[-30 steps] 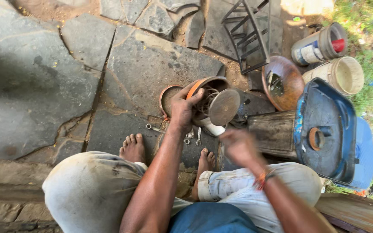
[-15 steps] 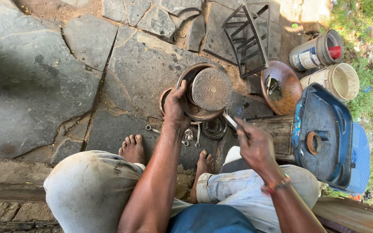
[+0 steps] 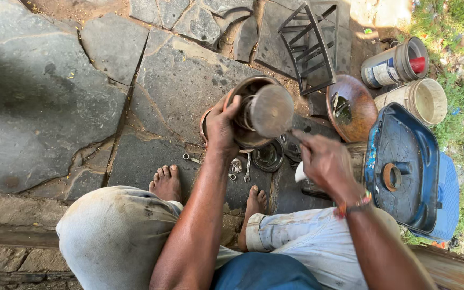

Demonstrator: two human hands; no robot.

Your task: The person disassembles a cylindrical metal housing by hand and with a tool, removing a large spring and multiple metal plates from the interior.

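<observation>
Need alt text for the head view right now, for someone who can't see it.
Seen from above, a seated barefoot person's left hand grips a rusty round metal part over stone paving, while the right hand works at it, its tool not clear. Small wrenches lie near the feet; a blue plastic container lies to the right.

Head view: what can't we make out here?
- Tool tip in the right hand: thin, blurred, hidden against the round metal part.
- Left hand palm: turned away, so its grip on the part's rim is unseen.
- Small wrenches: too small to size.
- Blue container: underside hidden.
</observation>
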